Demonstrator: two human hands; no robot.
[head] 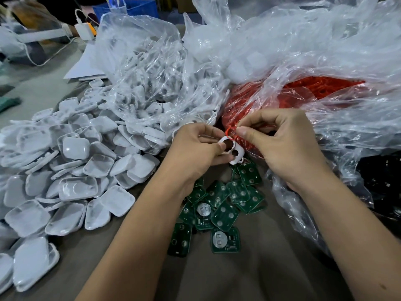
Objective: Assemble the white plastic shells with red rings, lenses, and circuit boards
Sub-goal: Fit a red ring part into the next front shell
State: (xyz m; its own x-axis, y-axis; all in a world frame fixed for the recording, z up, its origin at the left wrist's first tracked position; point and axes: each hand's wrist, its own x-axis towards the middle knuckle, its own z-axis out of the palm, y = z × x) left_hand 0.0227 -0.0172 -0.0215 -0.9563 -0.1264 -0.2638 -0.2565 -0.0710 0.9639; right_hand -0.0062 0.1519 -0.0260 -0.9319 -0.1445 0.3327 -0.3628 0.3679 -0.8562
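The red ring (228,133) is mostly hidden behind the right hand's (280,146) fingertips. Left of the hands, the white shell pile (65,170) runs off the edge, blurred.

A heap of loose shells (71,170) covers the left of the frame, lying on the table (249,276). Behind it, at upper centre, an open bag of shells (152,79) slumps toward the heap. To the right of that bag lies a bag of rings (293,98), under more crumpled plastic sheeting (303,40) that fills the upper right. At lower centre, a cluster of circuit boards (221,209) lies on the table, in front of the bag of rings. Both hands meet at centre frame, above the boards: the left hand (195,153) with a shell (233,148), the right hand (282,144) with a ring (229,133) at the shell's upper edge. A crate (134,7) sits at the top edge, left of centre.
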